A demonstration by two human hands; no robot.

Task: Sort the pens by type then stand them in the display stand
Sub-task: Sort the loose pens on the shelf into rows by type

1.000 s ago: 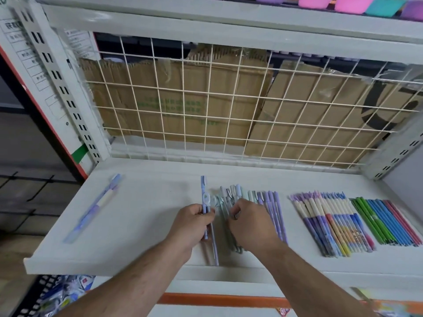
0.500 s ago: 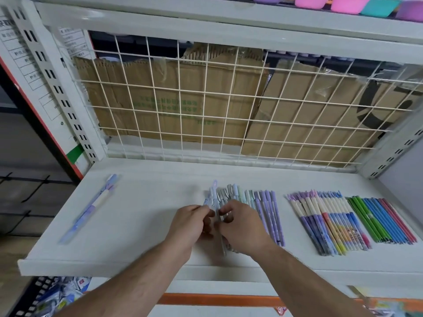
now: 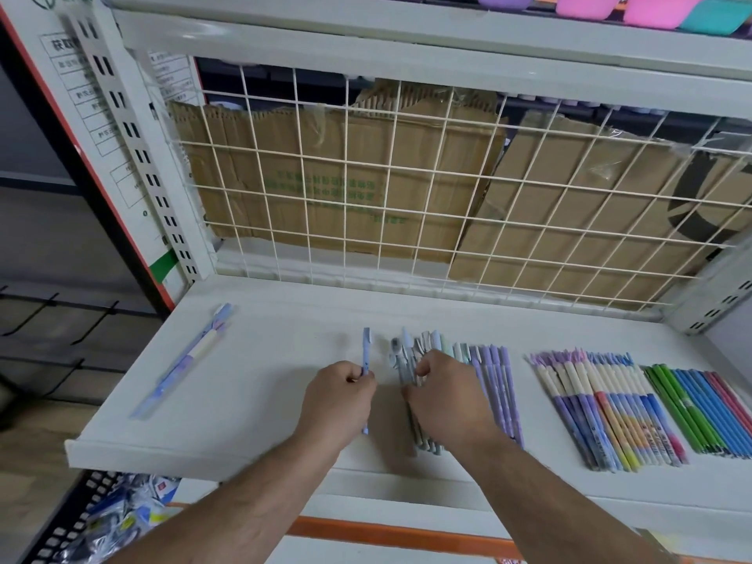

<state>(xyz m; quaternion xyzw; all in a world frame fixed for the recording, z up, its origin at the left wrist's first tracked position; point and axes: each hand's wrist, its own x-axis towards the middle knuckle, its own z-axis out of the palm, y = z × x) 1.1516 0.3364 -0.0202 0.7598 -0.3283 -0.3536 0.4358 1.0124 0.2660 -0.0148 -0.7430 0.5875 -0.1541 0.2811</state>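
My left hand (image 3: 338, 396) grips a single blue pen (image 3: 366, 348) that lies lengthwise on the white shelf (image 3: 260, 384), just left of a mixed pile of grey, pale blue and green pens (image 3: 423, 348). My right hand (image 3: 445, 396) rests on that pile with its fingers curled round several pens. Purple pens (image 3: 498, 376) lie in a row right beside the pile. Farther right lie a row of purple, orange and blue patterned pens (image 3: 602, 405) and a row of green, blue and red pens (image 3: 704, 409). No display stand is in view.
A couple of lilac pens (image 3: 191, 354) lie alone at the shelf's left end. A wire grid (image 3: 407, 189) with cardboard behind it closes the back. Coloured tubs (image 3: 610, 6) stand on the shelf above. Packaged goods (image 3: 122, 519) hang below left.
My left hand has drawn the blue pen leftward, away from the pile, opening a gap. My right hand stays on the pile.
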